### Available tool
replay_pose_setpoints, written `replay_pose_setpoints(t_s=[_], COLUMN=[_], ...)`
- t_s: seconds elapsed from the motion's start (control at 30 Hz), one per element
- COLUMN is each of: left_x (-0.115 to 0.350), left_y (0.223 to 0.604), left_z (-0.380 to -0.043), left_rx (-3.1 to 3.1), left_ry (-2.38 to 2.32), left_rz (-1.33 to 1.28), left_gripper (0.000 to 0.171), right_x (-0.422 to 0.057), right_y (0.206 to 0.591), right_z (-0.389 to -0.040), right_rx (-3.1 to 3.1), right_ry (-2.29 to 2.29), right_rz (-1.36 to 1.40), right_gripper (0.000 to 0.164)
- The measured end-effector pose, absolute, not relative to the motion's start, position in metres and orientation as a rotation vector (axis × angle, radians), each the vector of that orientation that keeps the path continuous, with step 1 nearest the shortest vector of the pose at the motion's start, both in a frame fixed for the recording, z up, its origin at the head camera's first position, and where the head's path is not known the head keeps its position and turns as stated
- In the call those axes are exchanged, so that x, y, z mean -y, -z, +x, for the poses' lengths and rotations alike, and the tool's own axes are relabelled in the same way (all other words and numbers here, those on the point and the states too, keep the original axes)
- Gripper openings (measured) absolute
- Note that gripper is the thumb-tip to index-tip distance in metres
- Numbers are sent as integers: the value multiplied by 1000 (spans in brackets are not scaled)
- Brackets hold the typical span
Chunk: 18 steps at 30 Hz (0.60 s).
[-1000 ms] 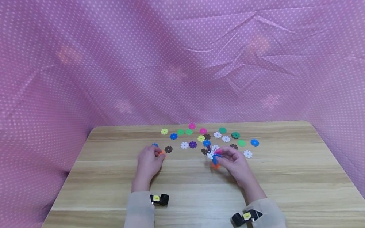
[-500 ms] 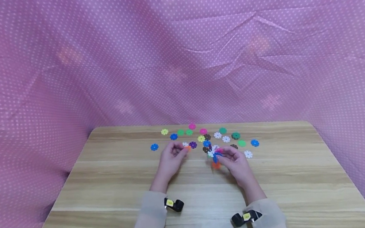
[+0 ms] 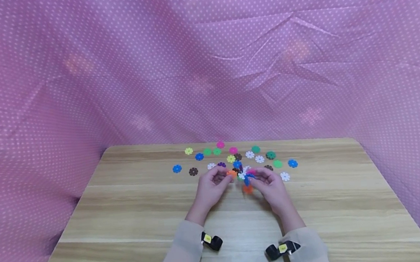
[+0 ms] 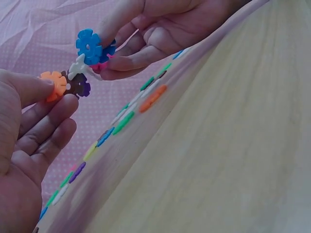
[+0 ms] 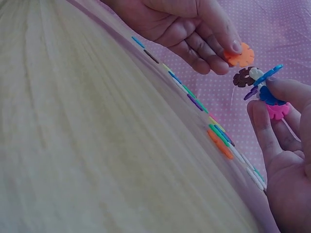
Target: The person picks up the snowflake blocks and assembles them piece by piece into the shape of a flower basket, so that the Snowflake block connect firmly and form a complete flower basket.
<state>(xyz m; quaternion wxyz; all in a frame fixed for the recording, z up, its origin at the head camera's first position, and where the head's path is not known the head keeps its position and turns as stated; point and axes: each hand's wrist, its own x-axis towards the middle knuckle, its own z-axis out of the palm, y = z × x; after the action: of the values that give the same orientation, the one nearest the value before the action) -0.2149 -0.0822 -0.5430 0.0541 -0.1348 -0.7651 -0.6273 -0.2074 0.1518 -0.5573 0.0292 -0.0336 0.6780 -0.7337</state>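
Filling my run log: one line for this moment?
left hand: pinches orange disc | right hand: holds joined disc cluster | disc near cluster, contact unclear | loose discs on table

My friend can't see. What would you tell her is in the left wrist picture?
A left hand pinches an orange flower-shaped disc right beside a small cluster of joined discs, blue, white, brown and purple, gripped by the right hand. Below them lies a wooden table with a row of loose colourful discs against pink dotted cloth.
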Motion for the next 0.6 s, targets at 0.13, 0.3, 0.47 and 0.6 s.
replay_pose_setpoints(t_s=[0.13,0.3,0.47,0.6], left_x=[82,81,82,82], left_y=[543,543,544,544], left_z=[-215,-215,-214,-213], left_rx=[2331,2356,2364,2370], left_ry=[1901,1881,1868,1864], left_rz=[-410,-436,-447,-441], left_gripper=[15,12,11,10], right_x=[-151,-149,-148,-147], right_y=[556,556,556,556], right_z=[-208,-208,-207,-206], right_rx=[-2065,-2073,-2118,-2126], right_ry=[2281,2267,2224,2219], right_rz=[-111,-96,-101,-129], right_gripper=[38,38,36,35])
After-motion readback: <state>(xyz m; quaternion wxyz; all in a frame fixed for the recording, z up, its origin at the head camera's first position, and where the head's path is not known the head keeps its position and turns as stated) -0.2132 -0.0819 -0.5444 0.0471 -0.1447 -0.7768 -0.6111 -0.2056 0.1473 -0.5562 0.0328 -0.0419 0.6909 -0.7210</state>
